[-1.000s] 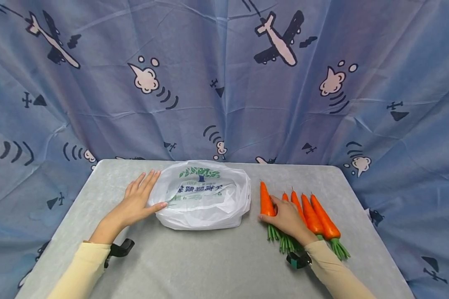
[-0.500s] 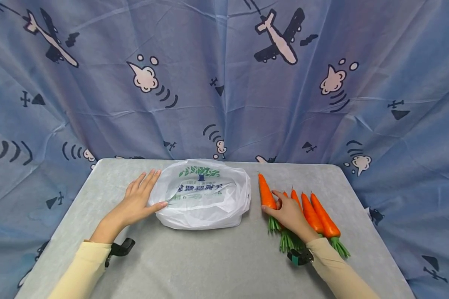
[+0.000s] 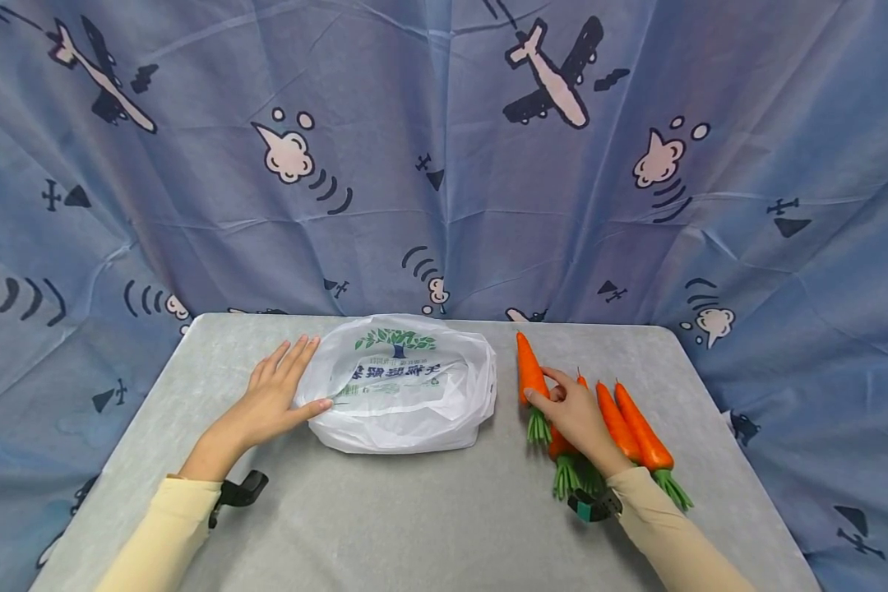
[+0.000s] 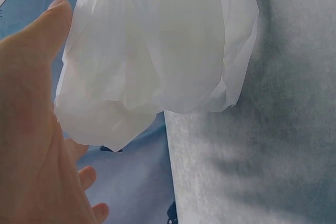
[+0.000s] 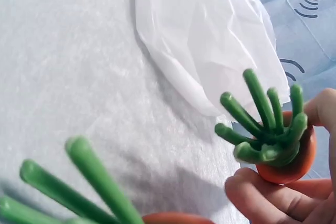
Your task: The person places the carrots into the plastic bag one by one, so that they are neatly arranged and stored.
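Observation:
A white plastic bag [image 3: 400,423] with a green tree print lies at the middle back of the table. Against its left side rests my left hand [image 3: 270,403], fingers straight and spread, thumb along the bag's edge. My right hand [image 3: 573,415] grips a carrot [image 3: 530,370] by its thick end, thumb on one side and fingers on the other. Its tip points to the back, and its green stem stubs [image 5: 268,135] face the right wrist camera. Under and beside that hand lie several more carrots [image 3: 644,432], partly hidden by the hand and wrist.
A grey cloth covers the table [image 3: 414,526], whose back edge meets a blue curtain [image 3: 444,164] printed with planes. Black camera straps [image 3: 240,491] circle both wrists. The bag lies to the left of the gripped carrot.
My right hand has moved the gripped carrot toward the back of the table, away from the other carrots, uncovering more of the one beneath. The left hand and the bag look unchanged.

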Available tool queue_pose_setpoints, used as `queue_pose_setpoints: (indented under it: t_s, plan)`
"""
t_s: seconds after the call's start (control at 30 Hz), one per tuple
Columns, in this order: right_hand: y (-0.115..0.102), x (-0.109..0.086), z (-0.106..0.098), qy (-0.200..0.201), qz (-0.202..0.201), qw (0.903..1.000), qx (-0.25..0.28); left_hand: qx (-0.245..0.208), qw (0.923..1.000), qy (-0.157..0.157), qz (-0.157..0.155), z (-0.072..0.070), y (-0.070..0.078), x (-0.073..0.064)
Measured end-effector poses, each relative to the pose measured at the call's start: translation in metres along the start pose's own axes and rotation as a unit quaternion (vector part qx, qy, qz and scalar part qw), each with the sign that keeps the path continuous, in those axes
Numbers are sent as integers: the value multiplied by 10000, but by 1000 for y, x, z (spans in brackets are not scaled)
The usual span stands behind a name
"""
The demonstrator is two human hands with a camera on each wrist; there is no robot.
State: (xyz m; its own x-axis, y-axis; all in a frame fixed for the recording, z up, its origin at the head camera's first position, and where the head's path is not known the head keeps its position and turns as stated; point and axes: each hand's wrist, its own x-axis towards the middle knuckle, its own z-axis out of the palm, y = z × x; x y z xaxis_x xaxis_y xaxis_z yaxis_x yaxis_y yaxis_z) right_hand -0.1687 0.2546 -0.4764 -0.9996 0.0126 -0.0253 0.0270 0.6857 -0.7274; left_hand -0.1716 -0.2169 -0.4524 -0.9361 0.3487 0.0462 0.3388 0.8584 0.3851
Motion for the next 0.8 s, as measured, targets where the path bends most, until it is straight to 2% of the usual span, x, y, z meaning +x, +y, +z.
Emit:
queue_pose_setpoints:
  t_s: [0.33, 0.8]
  plan:
    - [-14, -3, -3, -83, 45, 9996, 270, -3, 10000, -32, 14, 0, 0, 0]
    - [-54, -6, -10, -403, 127, 9978, 509, -2, 10000, -78, 13, -1, 2, 0]
